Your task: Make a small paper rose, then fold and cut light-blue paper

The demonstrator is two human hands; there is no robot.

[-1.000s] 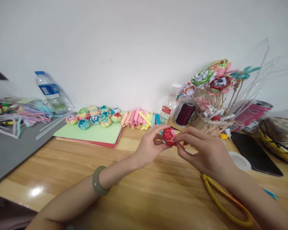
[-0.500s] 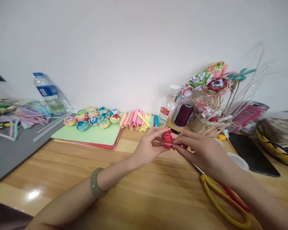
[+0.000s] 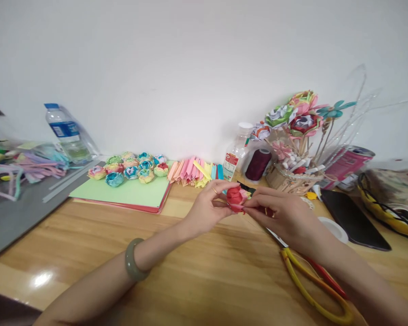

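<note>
A small red and pink paper flower (image 3: 235, 197) is held up above the wooden table between both hands. My left hand (image 3: 207, 206) grips it from the left, thumb below and fingers above. From the right, my right hand (image 3: 282, 213) pinches the flower's lower petals between thumb and fingertips; part of the flower is hidden behind these fingers. Just under my right hand lie scissors (image 3: 301, 292) with yellow and red handles, their blades partly covered. Beyond the hands is a bundle of folded paper strips (image 3: 190, 172) in orange, pink, yellow and blue.
Several finished paper flowers (image 3: 131, 172) rest on green paper (image 3: 119, 195). A clear bottle (image 3: 236, 154), a purple thread spool (image 3: 258, 164) and a basket of flowers (image 3: 285, 180) stand by the wall. At right lies a black phone (image 3: 355, 220); a water bottle (image 3: 66, 133) stands left.
My right fingertips have shifted slightly along the flower's lower edge, and more pink petal shows. The whole view has moved a little; both hands keep their hold.
</note>
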